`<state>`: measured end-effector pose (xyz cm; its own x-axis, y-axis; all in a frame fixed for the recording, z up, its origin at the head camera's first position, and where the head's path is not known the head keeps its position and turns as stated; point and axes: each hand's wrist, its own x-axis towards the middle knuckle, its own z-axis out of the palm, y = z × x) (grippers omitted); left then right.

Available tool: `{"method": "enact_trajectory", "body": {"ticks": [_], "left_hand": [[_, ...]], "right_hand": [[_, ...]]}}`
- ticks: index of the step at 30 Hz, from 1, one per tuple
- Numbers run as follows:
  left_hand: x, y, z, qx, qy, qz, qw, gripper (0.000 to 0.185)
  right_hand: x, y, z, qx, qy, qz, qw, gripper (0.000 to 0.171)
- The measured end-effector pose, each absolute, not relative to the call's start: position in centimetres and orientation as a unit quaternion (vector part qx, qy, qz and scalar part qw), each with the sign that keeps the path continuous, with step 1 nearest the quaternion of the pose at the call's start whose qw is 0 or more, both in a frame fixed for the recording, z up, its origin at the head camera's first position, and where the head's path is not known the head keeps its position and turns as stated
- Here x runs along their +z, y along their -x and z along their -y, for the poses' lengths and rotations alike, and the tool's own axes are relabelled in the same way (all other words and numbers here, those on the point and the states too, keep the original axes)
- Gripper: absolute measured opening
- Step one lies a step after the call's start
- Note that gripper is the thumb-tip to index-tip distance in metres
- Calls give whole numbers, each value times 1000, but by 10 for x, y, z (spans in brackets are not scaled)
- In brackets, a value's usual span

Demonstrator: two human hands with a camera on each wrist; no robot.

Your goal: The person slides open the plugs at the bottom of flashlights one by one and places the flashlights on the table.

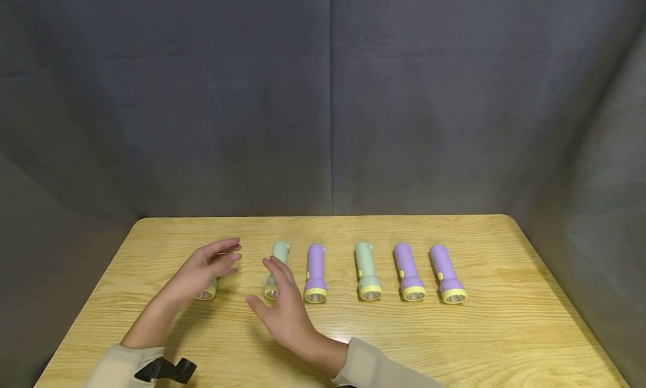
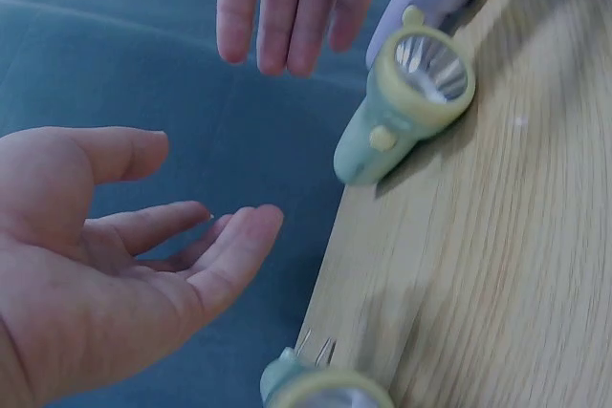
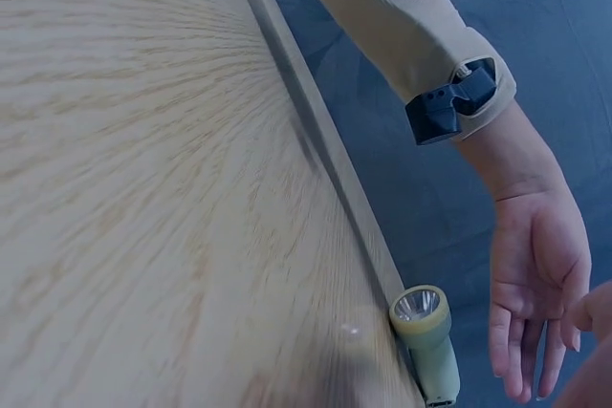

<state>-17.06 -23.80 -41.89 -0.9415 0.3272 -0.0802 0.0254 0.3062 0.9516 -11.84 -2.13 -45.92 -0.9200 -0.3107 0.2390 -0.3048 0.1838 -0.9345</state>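
Note:
Six small flashlights with yellow heads lie in a row on a wooden table [image 1: 504,332], lenses toward me. My left hand [image 1: 214,263] hovers open, palm turned inward, above the leftmost green flashlight [image 1: 207,291], which it partly hides. My right hand [image 1: 280,299] is also open with fingers straight, in front of the second green flashlight [image 1: 277,264]. Neither hand holds anything. The left wrist view shows my left hand [image 2: 124,255], the right fingers [image 2: 287,7] and that green flashlight [image 2: 406,102]. In the right wrist view the leftmost flashlight [image 3: 427,336] lies apart from the left hand [image 3: 535,284].
Further right lie a purple flashlight [image 1: 315,273], a green flashlight [image 1: 367,270] and two more purple flashlights [image 1: 407,271] [image 1: 446,275]. A grey cloth backdrop [image 1: 328,96] surrounds the table. A black camera mount [image 3: 454,102] sits on the left wrist.

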Motion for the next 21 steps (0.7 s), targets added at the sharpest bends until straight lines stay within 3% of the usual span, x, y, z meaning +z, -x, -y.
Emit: {"method": "enact_trajectory", "body": {"ticks": [21], "left_hand": [[-445, 175, 191, 603, -61, -784, 134, 54]], "right_hand": [[-488, 127, 24, -595, 134, -792, -7, 82]]}}
